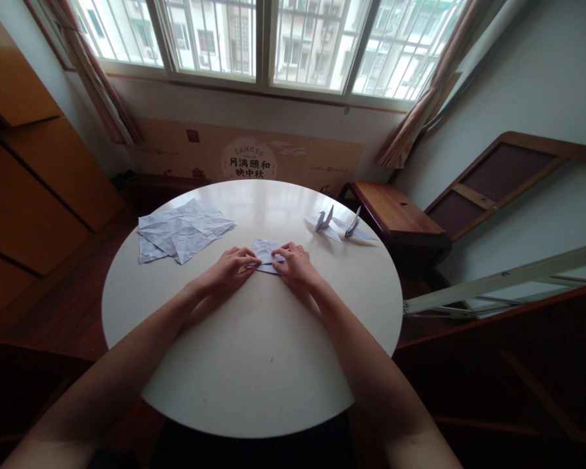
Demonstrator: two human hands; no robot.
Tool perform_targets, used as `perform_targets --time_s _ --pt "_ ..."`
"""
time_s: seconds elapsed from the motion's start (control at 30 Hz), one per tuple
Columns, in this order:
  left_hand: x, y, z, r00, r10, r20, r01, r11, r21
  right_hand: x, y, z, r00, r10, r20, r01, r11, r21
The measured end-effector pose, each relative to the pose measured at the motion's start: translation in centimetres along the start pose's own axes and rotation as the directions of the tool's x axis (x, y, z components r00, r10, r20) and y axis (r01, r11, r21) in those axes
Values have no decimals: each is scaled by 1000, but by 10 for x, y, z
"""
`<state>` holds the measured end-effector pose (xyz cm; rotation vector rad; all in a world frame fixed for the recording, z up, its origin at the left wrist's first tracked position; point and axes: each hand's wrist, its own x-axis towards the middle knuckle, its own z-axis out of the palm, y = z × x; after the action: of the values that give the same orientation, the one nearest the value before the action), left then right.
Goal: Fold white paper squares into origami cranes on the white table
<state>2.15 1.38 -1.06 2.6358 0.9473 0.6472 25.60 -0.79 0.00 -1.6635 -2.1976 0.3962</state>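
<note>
Head view: two hands are holding down a folded paper (pixel 266 249) on a round white table (pixel 254 365).
Left hand (pixel 229 268) and right hand (pixel 299 264) are pressing its edges with bent fingers, near the table's middle. A paper pile (pixel 180 234) is lying on the left, two paper cranes (pixel 328 223) on the right.

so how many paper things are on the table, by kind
folded cranes: 2
sheet being folded, under the left hand and right hand: 1
pile of creased sheets: 1 (the sheets overlap too much to count)
total: 4, counting the pile as one
</note>
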Motion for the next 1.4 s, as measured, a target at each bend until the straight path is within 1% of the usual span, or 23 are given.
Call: perform_targets --time_s 0.33,0.97,1.4 --pt "0 0 0 1000 -6 -2 6 1000 -6 -1 -1 -2 1000 -5 -1 5 1000 8" --pt "0 1 0 1000 -16 2 16 1000 0 1 1 2 1000 -2 -10 2 1000 -3" --pt "-1 -4 3 1000 -5 -11 5 1000 -14 0 0 0 1000 -2 1 2 1000 -5"
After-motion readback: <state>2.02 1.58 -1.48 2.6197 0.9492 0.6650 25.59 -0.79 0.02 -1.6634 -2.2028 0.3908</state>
